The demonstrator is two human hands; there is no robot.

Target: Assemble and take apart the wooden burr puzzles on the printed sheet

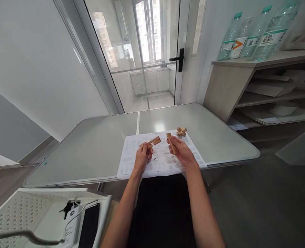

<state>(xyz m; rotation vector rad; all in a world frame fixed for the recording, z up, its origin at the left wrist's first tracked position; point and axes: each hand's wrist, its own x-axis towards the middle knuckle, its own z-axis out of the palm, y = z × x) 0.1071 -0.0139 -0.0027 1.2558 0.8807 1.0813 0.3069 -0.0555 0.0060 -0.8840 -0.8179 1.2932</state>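
Note:
Over a printed instruction sheet (132, 148), my left hand (143, 156) is closed on a notched wooden puzzle piece (156, 140) that sticks out to the right of the fingers. More wood shows at the left of those fingers; whether it is the same piece I cannot tell. A second wooden puzzle piece (168, 137), held nearly upright, is gripped by my right hand (182, 150). The two pieces are apart. Just beyond my right hand, a star-shaped wooden puzzle (181, 131) sits at the sheet's upper right corner.
The sheet lies on a pale table (90, 148) near its front edge. At lower left, a white basket (49, 196) holds keys (68, 208), a black phone (89, 225) and a white power bank (72, 225) with a cable. A wooden shelf (227, 74) with several bottles stands right; a glass door (155, 86) is behind.

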